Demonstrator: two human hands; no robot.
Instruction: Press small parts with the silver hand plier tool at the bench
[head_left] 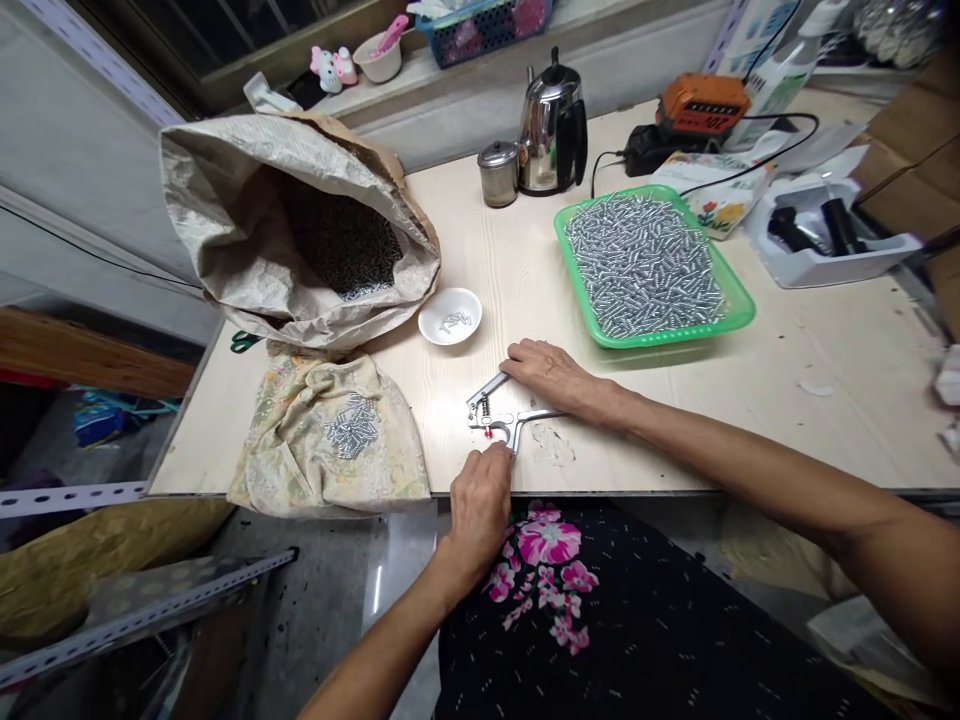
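Observation:
A silver hand-press plier (510, 420) with a spring and a C-shaped jaw lies low over the table's front part. My right hand (551, 375) is closed around its two spread handles. At the jaw is my left hand (482, 490), fingers pinched together beside a small red tip; what they hold, if anything, is hidden. Left of it, a pile of small metal pins (354, 427) rests on a patterned cloth (300, 460). A white bowl (450, 318) beyond my hands contains a few similar pieces.
A green basket (652, 338) heaped with small metal pieces stands right of centre. Back left is a large open sack (262, 300) with more pieces. A kettle (551, 130), lidded jar (498, 175), orange battery (703, 100) and white tray (832, 265) line the back.

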